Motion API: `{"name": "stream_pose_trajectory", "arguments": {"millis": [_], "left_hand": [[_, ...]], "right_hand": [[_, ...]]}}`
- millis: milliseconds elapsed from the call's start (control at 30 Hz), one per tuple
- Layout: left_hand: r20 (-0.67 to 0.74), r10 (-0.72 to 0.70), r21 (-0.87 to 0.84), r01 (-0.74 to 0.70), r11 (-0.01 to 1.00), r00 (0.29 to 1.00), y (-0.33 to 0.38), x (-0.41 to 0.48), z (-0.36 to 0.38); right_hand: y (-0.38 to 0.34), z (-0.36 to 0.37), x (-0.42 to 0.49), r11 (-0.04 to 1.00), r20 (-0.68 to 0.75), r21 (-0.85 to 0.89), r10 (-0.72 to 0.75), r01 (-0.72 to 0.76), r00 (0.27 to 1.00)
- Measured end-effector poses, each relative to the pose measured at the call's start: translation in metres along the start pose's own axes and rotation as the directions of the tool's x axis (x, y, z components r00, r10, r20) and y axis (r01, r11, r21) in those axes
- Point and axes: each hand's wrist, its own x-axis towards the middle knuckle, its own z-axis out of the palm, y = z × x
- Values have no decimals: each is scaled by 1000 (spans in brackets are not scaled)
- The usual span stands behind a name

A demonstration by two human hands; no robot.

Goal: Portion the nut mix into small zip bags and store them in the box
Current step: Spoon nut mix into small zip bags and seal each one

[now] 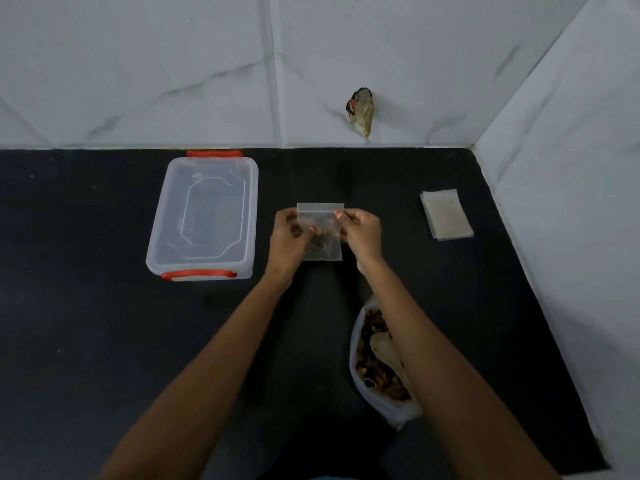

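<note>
A small clear zip bag [321,211] with a few nuts at its bottom is held upright above the black table. My left hand [290,237] pinches its left side and my right hand [360,230] pinches its upper right edge near the zip strip. To the left stands a clear plastic box [204,216] with orange latches; its lid is on. A large open bag of nut mix [375,362] with a pale scoop in it lies near the front, partly hidden under my right forearm. A stack of flat zip bags [446,214] lies at the right.
The black table [86,323] meets a white marble wall at the back and on the right. A small crumpled thing [362,110] sticks out of the back wall above the table.
</note>
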Motion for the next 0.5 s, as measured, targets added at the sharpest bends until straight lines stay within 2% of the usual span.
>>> {"name": "stream_pose_trajectory", "arguments": {"millis": [133, 367, 500], "left_hand": [[-116, -8, 46, 13, 999, 993, -7, 30, 8], [-198, 2, 211, 41, 977, 980, -16, 58, 19], [-263, 19, 430, 99, 898, 964, -20, 66, 24]], "right_hand": [[-1, 10, 26, 994, 88, -110, 10, -1, 996], [7, 24, 52, 949, 67, -312, -23, 43, 997], [12, 32, 55, 911, 39, -410, -37, 50, 999]]}}
